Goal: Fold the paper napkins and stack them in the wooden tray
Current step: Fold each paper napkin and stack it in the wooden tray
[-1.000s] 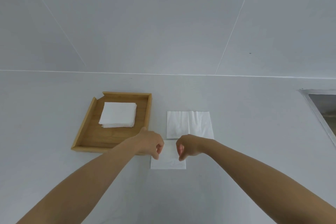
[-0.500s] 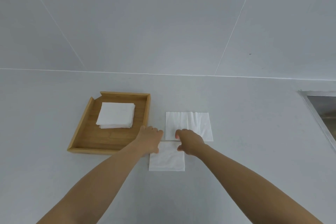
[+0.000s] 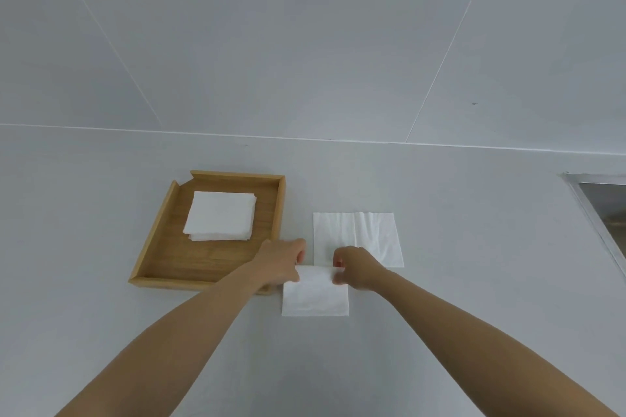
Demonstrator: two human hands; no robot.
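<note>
The left hand (image 3: pixel 283 264) is covering the near right corner of the wooden tray (image 3: pixel 159 244), and both hands are hiding the far corners of the folded napkin (image 3: pixel 315 294) at lower centre — each seems to be pinching that far edge, the right hand (image 3: pixel 355 267) curled, though the fingertips are hard to make out. Since half a second ago the hands are sitting slightly closer to the camera, with the far edge now between them. The tray, left of centre on the bench (image 3: pixel 474 247), is holding a stack of folded napkins (image 3: pixel 220 220) — an unfolded napkin (image 3: pixel 369 234) is lying flat just beyond the right hand.
</note>
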